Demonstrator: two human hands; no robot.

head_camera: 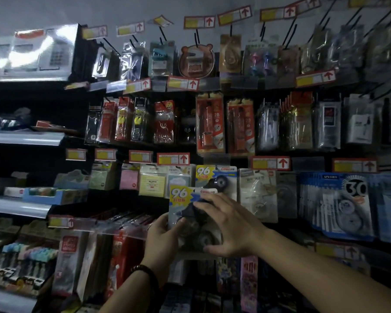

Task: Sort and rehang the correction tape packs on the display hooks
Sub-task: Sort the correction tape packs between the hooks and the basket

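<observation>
A correction tape pack (182, 201) with a yellow "96" on its blue card is held upright in front of the display. My left hand (161, 233) grips its lower left edge, thumb across the front. Over the pack's front lies my right hand (226, 224), fingers spread, thumb under the bottom edge. Just behind and above, a matching "96" pack (215, 177) hangs on its hook. To the right hang clear tape packs (257, 195) and a thick row of blue "30" packs (339, 204).
Sticky-note packs (149, 184) hang to the left of the tape hooks. Pencil lead and pen packs (210, 125) fill the row above. Red and yellow price tags (173, 159) jut out over each hook. Shelves (23, 137) with small boxes stand at left.
</observation>
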